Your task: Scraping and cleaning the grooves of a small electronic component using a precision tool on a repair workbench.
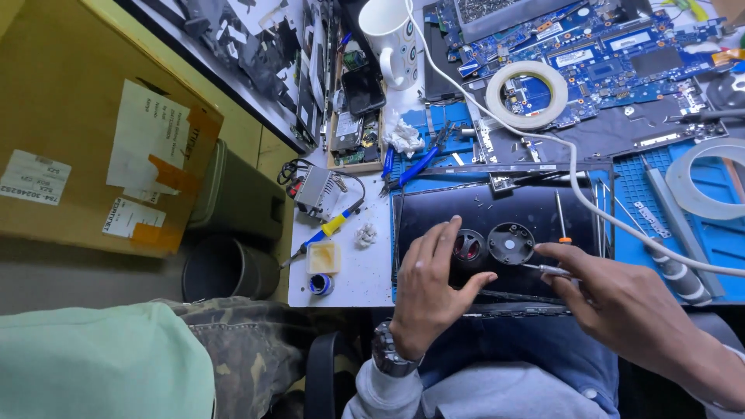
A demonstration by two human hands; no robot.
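Two hands, left (428,287) and right (621,299); two round dishes (511,242); two tape rolls (528,93); one mug (390,39); one circuit board (597,54); one cardboard box (85,116).

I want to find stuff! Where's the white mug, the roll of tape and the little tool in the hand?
white mug (390,39), head view, on its side wall.
roll of tape (527,95), head view, on its ring.
small screwdriver (545,269), head view, on its metal shaft.

Bright, even light over your bench.
You get wide-lens bending at the frame edges, a dimmer lower left, and soft blur there.
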